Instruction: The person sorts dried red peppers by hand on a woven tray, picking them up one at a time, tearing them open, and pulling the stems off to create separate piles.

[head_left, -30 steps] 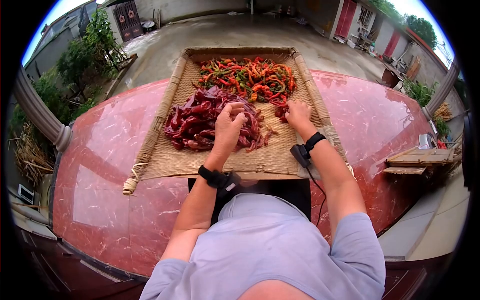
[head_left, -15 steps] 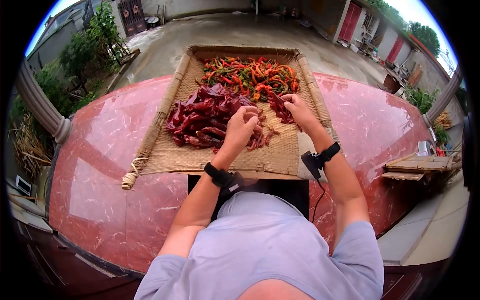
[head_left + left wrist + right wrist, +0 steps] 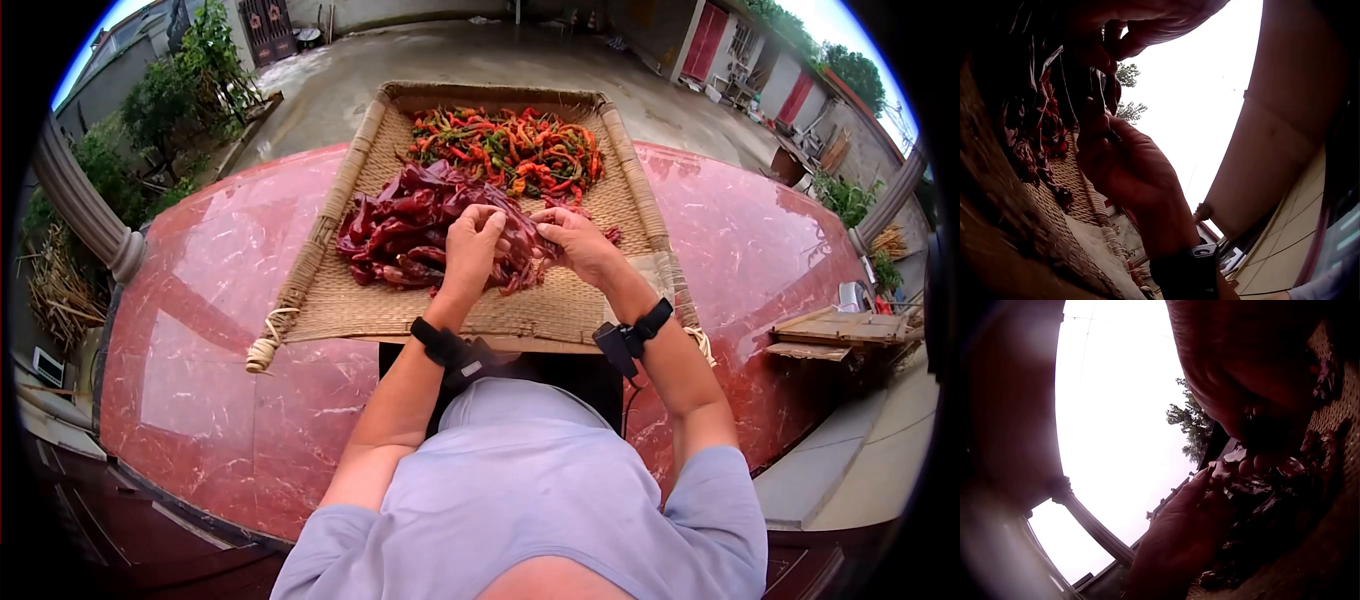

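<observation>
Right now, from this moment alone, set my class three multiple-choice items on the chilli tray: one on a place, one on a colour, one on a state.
1. Where on the woven tray does the mixed red, orange and green heap lie? A near edge; B far end; C left rim.
2. What colour is the table top? A red marbled; B white; C green.
3. How do the left hand and right hand stand? A flat on the table; B apart at the rims; C together, fingers curled on the dark red chillies.
1 B, the heap lies beyond the dark pile, farthest from the person.
2 A, red stone with pale veins surrounds the tray.
3 C, both hands meet over the dark pile, pinching chillies.
</observation>
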{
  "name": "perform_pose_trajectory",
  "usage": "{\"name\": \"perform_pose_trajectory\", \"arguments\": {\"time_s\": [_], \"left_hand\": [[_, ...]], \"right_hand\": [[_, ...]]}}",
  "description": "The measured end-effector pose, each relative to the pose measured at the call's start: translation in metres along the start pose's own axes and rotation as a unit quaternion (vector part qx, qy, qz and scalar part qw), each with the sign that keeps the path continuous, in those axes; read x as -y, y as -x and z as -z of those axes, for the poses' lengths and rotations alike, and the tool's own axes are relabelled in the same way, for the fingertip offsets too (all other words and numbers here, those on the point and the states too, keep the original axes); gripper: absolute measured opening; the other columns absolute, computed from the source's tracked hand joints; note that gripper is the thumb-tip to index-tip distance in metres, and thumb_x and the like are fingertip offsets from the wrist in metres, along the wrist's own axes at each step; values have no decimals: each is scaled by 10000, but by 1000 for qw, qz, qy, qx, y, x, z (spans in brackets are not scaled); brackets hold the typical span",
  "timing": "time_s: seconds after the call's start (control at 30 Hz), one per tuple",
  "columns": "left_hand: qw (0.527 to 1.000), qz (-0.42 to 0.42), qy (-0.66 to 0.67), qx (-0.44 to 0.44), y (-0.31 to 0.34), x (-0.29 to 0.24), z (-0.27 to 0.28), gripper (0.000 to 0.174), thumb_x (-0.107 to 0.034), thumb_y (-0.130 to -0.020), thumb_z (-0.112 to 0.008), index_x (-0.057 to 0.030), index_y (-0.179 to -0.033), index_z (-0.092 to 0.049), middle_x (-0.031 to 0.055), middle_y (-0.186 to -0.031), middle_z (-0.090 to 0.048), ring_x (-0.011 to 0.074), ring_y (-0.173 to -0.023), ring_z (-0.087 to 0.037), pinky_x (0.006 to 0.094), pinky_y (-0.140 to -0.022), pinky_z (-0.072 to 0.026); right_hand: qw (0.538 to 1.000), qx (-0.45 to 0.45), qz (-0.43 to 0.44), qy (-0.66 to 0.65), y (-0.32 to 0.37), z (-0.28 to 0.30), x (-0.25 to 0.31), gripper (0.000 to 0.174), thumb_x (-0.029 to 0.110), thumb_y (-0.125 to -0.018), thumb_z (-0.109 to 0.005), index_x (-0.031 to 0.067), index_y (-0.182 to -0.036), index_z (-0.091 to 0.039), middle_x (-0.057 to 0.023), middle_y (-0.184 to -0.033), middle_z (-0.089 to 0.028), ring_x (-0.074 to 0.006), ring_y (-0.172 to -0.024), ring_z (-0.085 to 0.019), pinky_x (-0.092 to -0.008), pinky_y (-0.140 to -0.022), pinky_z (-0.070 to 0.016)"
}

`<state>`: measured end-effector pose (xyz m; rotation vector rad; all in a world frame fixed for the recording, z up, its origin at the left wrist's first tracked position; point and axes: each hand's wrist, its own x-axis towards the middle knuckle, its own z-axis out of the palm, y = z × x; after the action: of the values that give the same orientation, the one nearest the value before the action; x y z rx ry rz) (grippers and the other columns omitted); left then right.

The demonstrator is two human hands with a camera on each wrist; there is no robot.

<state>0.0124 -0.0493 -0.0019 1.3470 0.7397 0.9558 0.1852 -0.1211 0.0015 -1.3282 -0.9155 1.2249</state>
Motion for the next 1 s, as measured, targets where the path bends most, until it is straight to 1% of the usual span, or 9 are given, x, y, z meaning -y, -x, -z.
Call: {"name": "perform_pose_trajectory", "arguments": {"time_s": [0.17,0.33,0.43,0.57,0.63,0.77,0.87,0.97,1.0], "left_hand": [[998,-39,24,-46,3,-7,5,176,-185,-979,-579,-23,-1041,-609,17,-819,-618,84,-663,-591,225,-601,-490],[984,-78,43,-154,-1,-5,5,345,-138,-952,-606,9,-1258,-548,84,-1019,-583,114,-739,-600,257,-630,-509],[951,-194,-152,-185,2,-7,8,436,-116,-927,-633,17,-1323,-511,100,-1064,-552,133,-757,-592,286,-657,-519],[984,-113,-130,-49,3,-2,0,408,-228,-900,-682,46,-1191,-598,66,-731,-614,146,-645,-590,295,-589,-481],[983,-95,-155,28,-10,21,3,364,-287,-880,-689,56,-979,-619,108,-734,-654,182,-648,-615,337,-598,-474],[989,-79,-118,-44,-1,7,7,267,-220,-897,-650,44,-903,-605,129,-772,-665,186,-694,-629,344,-637,-480],[987,-83,-90,-100,-3,-7,15,239,-213,-922,-641,22,-932,-601,89,-797,-658,157,-704,-592,331,-667,-477],[982,-109,-68,-140,-10,-7,21,202,-198,-959,-612,1,-990,-596,48,-816,-627,131,-677,-556,300,-631,-467],[986,-101,-24,-130,-10,-11,21,207,-193,-967,-599,2,-1033,-583,43,-811,-621,114,-655,-543,275,-598,-458]], "right_hand": [[998,-49,26,43,-2,-11,1,256,106,-981,-483,21,-1222,-490,-77,-958,-631,-139,-783,-653,-278,-629,-534],[998,-54,15,15,-10,0,-13,277,107,-981,-473,12,-1241,-475,-110,-997,-635,-165,-796,-666,-288,-638,-533],[998,-59,17,4,-7,-2,-9,290,110,-984,-470,15,-1258,-471,-109,-1013,-635,-176,-810,-668,-299,-654,-538],[999,-45,30,-4,5,-21,4,231,149,-1007,-488,61,-1219,-516,-27,-968,-635,-98,-863,-623,-269,-700,-539],[999,-4,43,10,7,-25,2,210,143,-1006,-491,70,-1197,-540,-12,-970,-629,-82,-882,-607,-247,-710,-518],[991,-26,63,113,4,-16,-2,188,135,-1005,-495,83,-1159,-590,7,-954,-623,-71,-855,-581,-225,-723,-487],[983,-115,64,126,-15,7,-7,215,123,-1000,-501,67,-1179,-608,10,-939,-619,-79,-804,-555,-227,-709,-463],[954,-169,149,196,-28,10,3,262,123,-975,-518,35,-1201,-617,-62,-887,-669,-124,-789,-615,-297,-711,-487],[913,-193,255,251,-48,16,-9,260,130,-952,-545,42,-1178,-639,-94,-896,-687,-188,-773,-636,-332,-726,-492]]}}
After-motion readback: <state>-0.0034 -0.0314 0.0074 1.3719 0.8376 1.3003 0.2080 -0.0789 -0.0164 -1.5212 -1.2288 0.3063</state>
